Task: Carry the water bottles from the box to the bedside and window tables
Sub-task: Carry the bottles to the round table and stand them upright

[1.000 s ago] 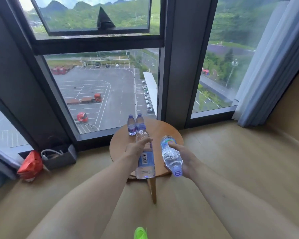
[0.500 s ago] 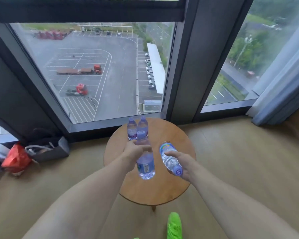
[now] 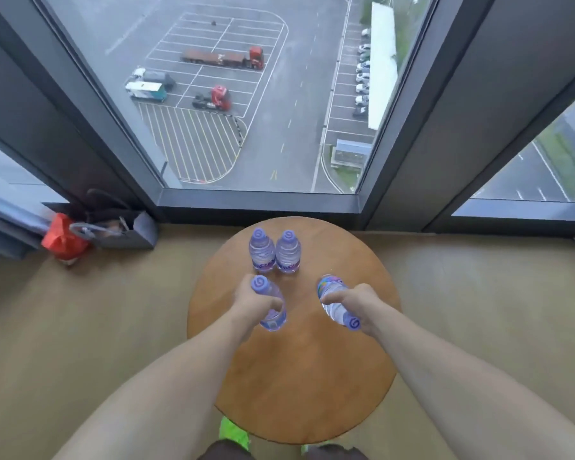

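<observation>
Each hand (image 3: 256,302) (image 3: 354,298) grips a clear plastic purple-capped bottle (image 3: 269,308) (image 3: 336,302); they should be set upright near the round wooden counter's (image 3: 299,376) far edge.

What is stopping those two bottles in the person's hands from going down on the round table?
Nothing visible. The left hand and right hand each grip a bottle over bare wood of the round table. The two standing bottles sit farther back, toward the window, clear of both.

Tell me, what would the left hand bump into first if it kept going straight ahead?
Probably the two bottles standing on the round table: the left hand, gripping its own bottle, points toward them. Depth is unclear.
</observation>
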Available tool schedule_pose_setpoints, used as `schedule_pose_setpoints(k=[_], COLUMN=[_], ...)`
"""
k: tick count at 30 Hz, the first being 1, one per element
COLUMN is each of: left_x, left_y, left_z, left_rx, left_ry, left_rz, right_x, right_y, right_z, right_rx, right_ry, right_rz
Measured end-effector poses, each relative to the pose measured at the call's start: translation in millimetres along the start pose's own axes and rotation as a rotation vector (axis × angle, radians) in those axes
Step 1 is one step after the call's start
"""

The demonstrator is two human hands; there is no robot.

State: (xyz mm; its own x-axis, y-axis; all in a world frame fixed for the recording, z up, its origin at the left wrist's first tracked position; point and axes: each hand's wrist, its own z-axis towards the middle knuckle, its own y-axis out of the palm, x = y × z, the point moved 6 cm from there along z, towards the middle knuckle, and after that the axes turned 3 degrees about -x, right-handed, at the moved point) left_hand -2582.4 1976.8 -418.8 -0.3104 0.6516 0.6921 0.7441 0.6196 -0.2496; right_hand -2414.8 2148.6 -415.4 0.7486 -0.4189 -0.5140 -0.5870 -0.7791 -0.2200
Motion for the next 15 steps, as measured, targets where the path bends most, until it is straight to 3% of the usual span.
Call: schedule_pose_setpoints(k=[5, 12, 15], left_x=[-4.9, 4.1, 1.9], left_y=[-0.1, -9.6, -9.2], left_z=[34.9, 75.2, 81.4], left_rx=[0.035, -0.003, -0.034], left_ry=[-0.027, 0.007, 0.014], left_rz=[0.076, 0.231, 0.253], right_x=[-13.6, -42.8, -53.7], right_y=[0.4, 9.0, 18.1], right_z=[38.6, 81.2, 81.2], right_rx=[0.039, 0.175, 0.182], right_ry=[0.062, 0.001, -0.123], right_rz=[-0.226, -0.433, -0.592])
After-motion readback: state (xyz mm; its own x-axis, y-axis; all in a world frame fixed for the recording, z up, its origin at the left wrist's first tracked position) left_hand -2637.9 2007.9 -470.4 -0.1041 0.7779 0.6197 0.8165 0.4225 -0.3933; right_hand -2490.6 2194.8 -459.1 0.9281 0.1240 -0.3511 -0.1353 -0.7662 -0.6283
